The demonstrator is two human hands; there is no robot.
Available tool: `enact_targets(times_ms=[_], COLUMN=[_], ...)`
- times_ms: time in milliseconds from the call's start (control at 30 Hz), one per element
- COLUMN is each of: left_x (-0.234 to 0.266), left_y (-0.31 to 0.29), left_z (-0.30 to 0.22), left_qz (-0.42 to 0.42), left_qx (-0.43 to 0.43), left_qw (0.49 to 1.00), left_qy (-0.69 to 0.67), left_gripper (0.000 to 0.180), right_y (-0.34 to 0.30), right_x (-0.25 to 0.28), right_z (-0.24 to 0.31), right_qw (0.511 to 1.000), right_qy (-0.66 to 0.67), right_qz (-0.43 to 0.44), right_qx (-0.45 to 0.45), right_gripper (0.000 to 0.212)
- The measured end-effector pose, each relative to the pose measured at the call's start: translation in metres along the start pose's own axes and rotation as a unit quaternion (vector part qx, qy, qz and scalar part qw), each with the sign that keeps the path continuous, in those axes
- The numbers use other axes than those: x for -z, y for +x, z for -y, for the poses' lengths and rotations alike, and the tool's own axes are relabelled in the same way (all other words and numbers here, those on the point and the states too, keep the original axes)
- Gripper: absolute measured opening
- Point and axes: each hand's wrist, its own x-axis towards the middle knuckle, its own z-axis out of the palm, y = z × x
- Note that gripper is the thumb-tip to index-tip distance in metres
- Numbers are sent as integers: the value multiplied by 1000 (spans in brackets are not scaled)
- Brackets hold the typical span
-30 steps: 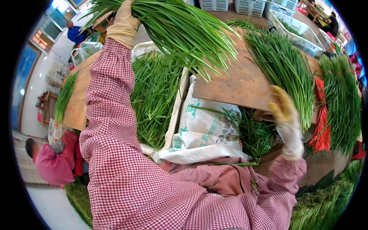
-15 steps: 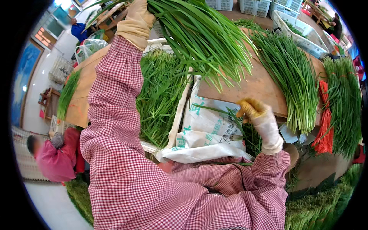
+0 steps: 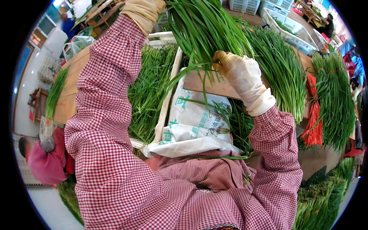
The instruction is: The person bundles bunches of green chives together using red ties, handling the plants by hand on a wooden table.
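Observation:
My left hand [image 3: 143,15], in a cream glove, is closed round a thick bunch of garlic chives [image 3: 209,32] and holds it up at the far side. The long green leaves hang toward the right. At their lower ends my right hand [image 3: 241,78], in a whitish glove with yellowed fingers, is closed on a few of the chives; its fingertips are partly hidden. Under the bunch, a wooden board [image 3: 197,80] shows its near edge. Loose green leaves [image 3: 147,96] fill a white crate [image 3: 165,103] below my left forearm.
A white sack [image 3: 191,120] lies over my lap beside the crate. More chives [image 3: 281,73] are spread on the right, next to red ties [image 3: 313,111] and tied bundles [image 3: 332,96]. A person in pink [image 3: 48,163] sits at the left. White baskets [image 3: 291,32] stand behind.
My right hand has moved up and away from me, from above the sack to the hanging chives, and closed on some. My left hand still holds the bunch. The whole view has shifted slightly.

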Motion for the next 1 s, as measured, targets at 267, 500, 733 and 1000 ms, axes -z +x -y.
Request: enact_targets(times_ms=[267, 500, 733, 1000], left_x=[38, 71, 68, 33], left_y=[0, 7, 14, 18], left_z=[-11, -29, -1, 2], left_qz=[105, 98, 84, 113], left_qx=[-17, -64, -65, -12], left_qw=[994, 992, 993, 992], left_qy=[4, -35, -42, -58], left_gripper=[16, 15, 14, 15], right_y=[-29, -144, -46, -5], right_x=[-10, -92, -10, -36], right_z=[-15, -19, 31, 29], right_qw=[984, 966, 977, 997], right_qy=[171, 66, 205, 58], right_qz=[-8, 243, 46, 26], right_qx=[-55, -54, -41, -53], right_gripper=[12, 17, 35, 18])
